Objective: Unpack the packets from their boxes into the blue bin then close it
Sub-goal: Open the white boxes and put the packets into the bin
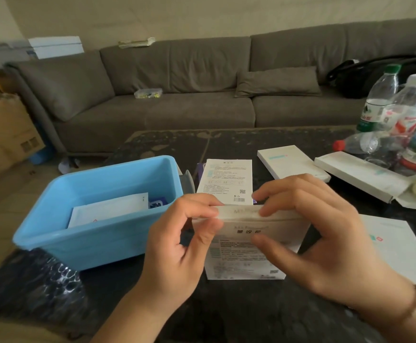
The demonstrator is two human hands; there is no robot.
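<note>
- The blue bin [98,233] stands open on the dark tabletop [226,318], with no lid on it and none that I can pick out in view, so the closing step is not yet done.
- Inside the bin lies at least one flat white packet [108,210], and behind it a small blue-printed item [156,203] shows against the far wall; some unpacking looks done.
- Just right of the bin, a white box [249,251] stands upright, its top flap [239,212] pinched between both hands.
- The left hand [177,246] pinches the flap's left end between thumb and forefinger; the right hand [308,233] grips the box, fingers over the flap and thumb on the front face.
- Whether packets remain in this box cannot be told; the flap hides them.
- Beyond this box, right of the bin, a second white box [225,180] stands, apparently waiting its turn.
- Farther right of the bin lie two flat white boxes [292,162] [360,177]; their contents are not visible.
- My judgement: the task is partway, with several boxes left.
</note>
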